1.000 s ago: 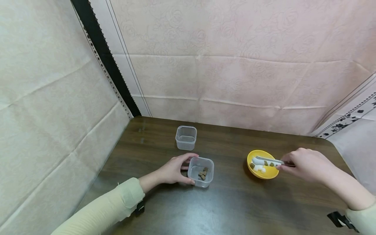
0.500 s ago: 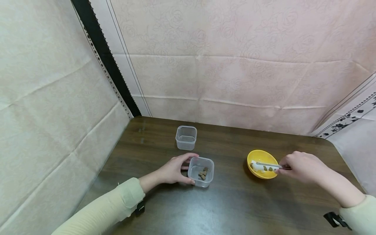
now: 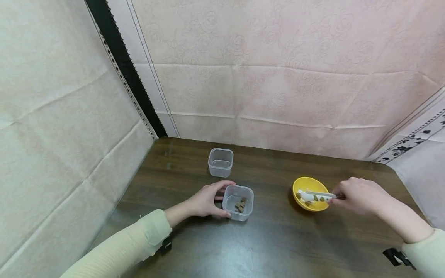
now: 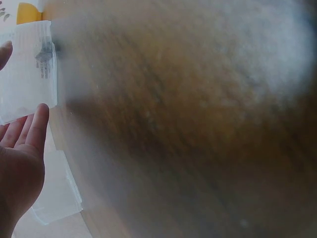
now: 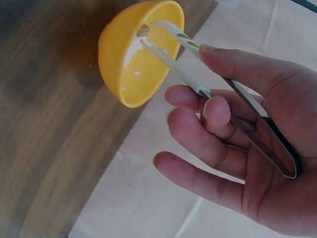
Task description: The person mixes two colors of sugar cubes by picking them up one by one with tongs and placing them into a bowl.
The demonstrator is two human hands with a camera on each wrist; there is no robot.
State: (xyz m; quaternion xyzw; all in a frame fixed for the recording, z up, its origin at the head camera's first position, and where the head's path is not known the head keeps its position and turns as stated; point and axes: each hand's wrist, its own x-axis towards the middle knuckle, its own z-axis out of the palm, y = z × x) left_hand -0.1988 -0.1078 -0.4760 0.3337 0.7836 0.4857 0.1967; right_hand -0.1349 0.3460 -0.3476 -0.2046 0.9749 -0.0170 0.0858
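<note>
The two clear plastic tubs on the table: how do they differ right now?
The near tub holds a few brown pieces; the far tub looks empty. The left hand grips the near tub; nothing touches the far tub, which stands closer to the wall. Both look alike: clear, squarish, lidless, upright.

Tongs [image 5: 198, 64] in right hand [image 3: 359, 195]: white plastic tips, smooth, slightly glossy; bare metal at looped end inside palm, polished.
Bowl [image 3: 310, 193] at tong tips: yellow plastic, smooth, glossy.
Container [image 3: 238, 202] gripped by left hand [image 3: 205, 201]: clear plastic, thin-walled, smooth; brown matt chunks inside.
2nd container [image 3: 220, 162] beyond left hand: same clear plastic.
Table [image 3: 278, 247] under both hands: dark wood-grain, semi-gloss.
Backdrop [image 3: 278, 77]: pale embossed cloth, matt, creased.
Sleeves [image 3: 132, 247]: cream knit, soft, matt.
</note>
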